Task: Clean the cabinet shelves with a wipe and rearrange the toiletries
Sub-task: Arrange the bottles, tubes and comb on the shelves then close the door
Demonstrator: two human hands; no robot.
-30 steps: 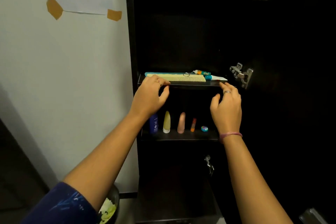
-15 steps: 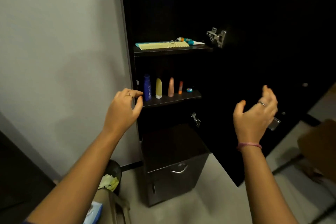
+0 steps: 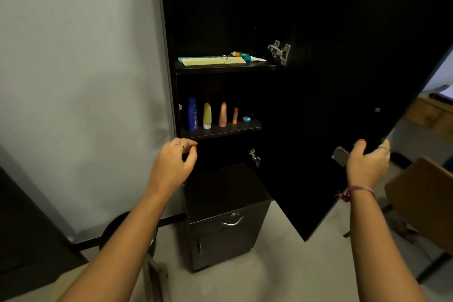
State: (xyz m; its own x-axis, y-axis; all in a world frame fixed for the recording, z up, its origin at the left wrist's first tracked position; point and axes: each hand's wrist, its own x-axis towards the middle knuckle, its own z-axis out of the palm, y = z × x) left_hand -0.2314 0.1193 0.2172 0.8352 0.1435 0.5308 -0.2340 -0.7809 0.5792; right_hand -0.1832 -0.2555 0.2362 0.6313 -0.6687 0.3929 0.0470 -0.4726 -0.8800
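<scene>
Head view: right hand (image 3: 367,163) grips cabinet door (image 3: 343,105) edge; left hand (image 3: 172,167) loosely curled, holding nothing, below lower shelf (image 3: 220,131). Toiletries (image 3: 207,116) lined upright on it, comb (image 3: 213,61) on shelf above. Rearranging looks finished; next, swing door shut, keeping left fingers out.

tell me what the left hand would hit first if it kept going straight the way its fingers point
Probably the front edge of the dark lower shelf, just above and beyond the left hand, whose curled fingers hold nothing. The tall blue bottle stands behind that edge. Depth is unclear.
</scene>
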